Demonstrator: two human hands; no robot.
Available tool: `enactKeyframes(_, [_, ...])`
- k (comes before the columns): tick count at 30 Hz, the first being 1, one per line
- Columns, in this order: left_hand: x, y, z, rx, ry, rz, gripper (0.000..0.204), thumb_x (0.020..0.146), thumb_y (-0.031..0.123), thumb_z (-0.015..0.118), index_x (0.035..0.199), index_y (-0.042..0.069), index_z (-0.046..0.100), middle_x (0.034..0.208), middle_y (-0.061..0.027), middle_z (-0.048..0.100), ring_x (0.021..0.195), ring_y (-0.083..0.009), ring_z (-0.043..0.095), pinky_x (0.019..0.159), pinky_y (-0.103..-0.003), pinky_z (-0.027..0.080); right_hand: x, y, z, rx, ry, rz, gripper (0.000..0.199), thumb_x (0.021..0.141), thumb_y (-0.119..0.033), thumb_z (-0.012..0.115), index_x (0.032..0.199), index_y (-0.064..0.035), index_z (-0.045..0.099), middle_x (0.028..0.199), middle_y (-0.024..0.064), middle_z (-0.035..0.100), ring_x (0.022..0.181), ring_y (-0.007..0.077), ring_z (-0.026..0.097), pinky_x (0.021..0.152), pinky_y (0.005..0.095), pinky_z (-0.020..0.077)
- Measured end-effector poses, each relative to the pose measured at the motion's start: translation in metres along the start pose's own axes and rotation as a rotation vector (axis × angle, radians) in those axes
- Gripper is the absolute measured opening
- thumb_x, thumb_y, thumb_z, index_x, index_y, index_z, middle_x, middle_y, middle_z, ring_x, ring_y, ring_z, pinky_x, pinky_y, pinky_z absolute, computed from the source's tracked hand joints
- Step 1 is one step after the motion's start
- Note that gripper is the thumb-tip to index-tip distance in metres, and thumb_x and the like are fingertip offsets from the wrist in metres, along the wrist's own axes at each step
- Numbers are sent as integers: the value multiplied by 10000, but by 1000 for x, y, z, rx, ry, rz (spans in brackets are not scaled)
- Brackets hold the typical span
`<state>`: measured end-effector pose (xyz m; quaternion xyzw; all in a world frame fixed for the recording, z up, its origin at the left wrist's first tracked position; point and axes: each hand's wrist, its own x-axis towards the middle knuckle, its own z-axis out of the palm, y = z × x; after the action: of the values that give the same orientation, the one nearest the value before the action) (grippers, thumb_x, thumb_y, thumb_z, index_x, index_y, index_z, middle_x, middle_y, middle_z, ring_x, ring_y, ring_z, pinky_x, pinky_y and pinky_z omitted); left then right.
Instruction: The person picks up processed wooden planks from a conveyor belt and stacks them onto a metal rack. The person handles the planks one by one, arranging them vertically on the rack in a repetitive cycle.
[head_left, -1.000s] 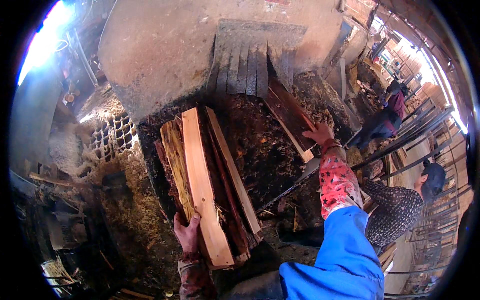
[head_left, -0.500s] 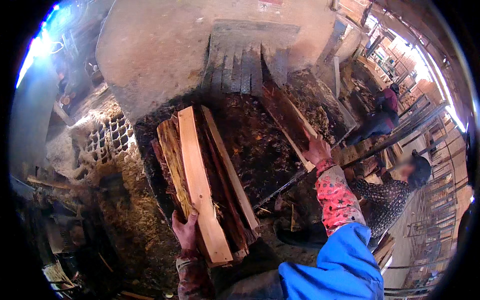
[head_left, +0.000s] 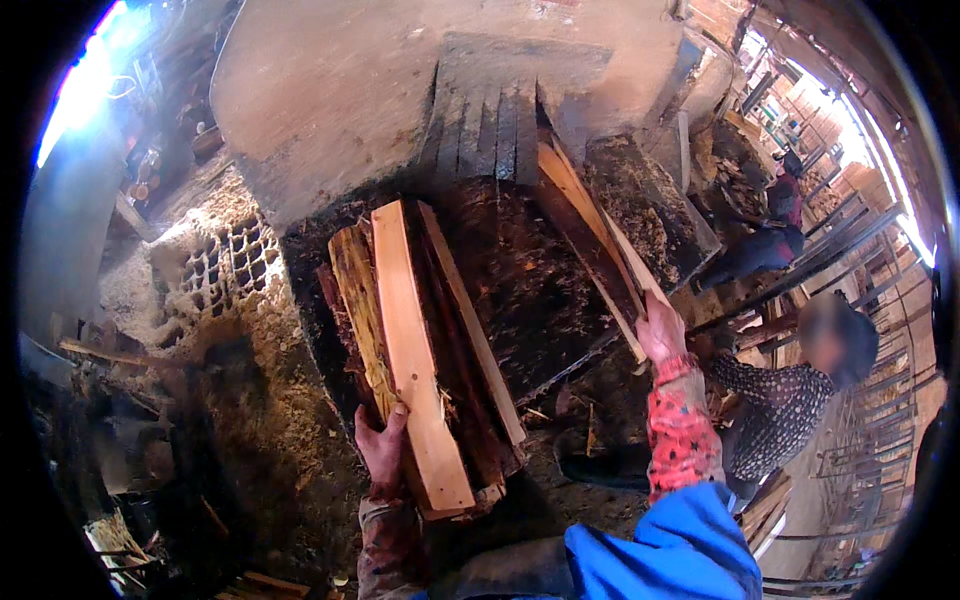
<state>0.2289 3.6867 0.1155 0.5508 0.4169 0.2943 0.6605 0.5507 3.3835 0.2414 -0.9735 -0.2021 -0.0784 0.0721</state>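
On the dark work table lies a stack of rough wood slabs, topped by a pale sawn board [head_left: 408, 330] beside a yellow-brown bark-edged slab [head_left: 357, 290]. My left hand [head_left: 383, 447] is at the near left side of this stack, its thumb and a finger either side of the bark-edged slab's near end. Further right, my right hand [head_left: 660, 328] grips the near end of a narrow wood strip [head_left: 625, 250], tilted up from a dark slab [head_left: 590, 240] beside it. The strip's far end reaches toward hanging dark flaps [head_left: 488, 130] on a large tan machine housing [head_left: 320, 90].
A person in a patterned top [head_left: 775, 410] sits close by at the right; another person [head_left: 775, 220] is further back. Sawdust [head_left: 660, 225] covers the table's right part. A perforated, sawdust-covered block [head_left: 215, 265] stands left of the table. Wood scraps [head_left: 120, 545] lie at the lower left.
My right hand has moved a little right, and the strip it holds has turned up away from the dark slab, showing a pale face. My left hand stays at the stack. The view has shifted slightly.
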Motion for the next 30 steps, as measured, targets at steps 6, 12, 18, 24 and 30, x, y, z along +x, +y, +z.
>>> enactKeyframes(6, [-4, 10, 2, -39, -11, 5, 700, 770, 274, 774, 1258, -97, 434, 1148, -160, 592, 1033, -218, 563, 921, -325, 441, -115, -22, 2, 363, -82, -18, 198, 814, -109, 545, 965, 18, 562, 683, 264, 564, 679, 441, 602, 557, 485, 449])
enactKeyframes(12, [1, -5, 2, -50, 7, 10, 704, 762, 283, 780, 1249, -96, 439, 1144, -151, 592, 1015, -213, 570, 912, -320, 447, -180, -78, 20, 590, -226, -57, 339, 823, -115, 577, 1123, 41, 560, 755, 255, 602, 708, 415, 620, 589, 451, 494])
enactKeyframes(18, [-5, 7, 6, -95, 7, 8, 694, 770, 271, 772, 1252, -98, 437, 1145, -146, 590, 1011, -206, 572, 911, -313, 448, -190, -137, 26, 460, -134, -212, 400, 819, -126, 615, 1161, 64, 534, 996, 251, 609, 837, 411, 609, 705, 451, 512])
enactKeyframes(24, [-12, 26, 11, -23, 17, 4, 695, 775, 274, 771, 1254, -100, 433, 1156, -151, 585, 1034, -207, 565, 920, -308, 442, -189, -173, 20, 507, -142, -418, 533, 811, -211, 686, 1193, 108, 494, 1221, 264, 465, 1106, 410, 484, 944, 437, 425])
enactKeyframes(30, [-8, 11, 3, 71, 70, 15, 803, 755, 330, 787, 1284, -129, 395, 1190, -185, 563, 1065, -229, 552, 946, -322, 428, -170, -168, 20, 644, -240, -417, 409, 822, -240, 685, 1073, 66, 582, 1101, 214, 544, 1016, 371, 548, 884, 407, 468])
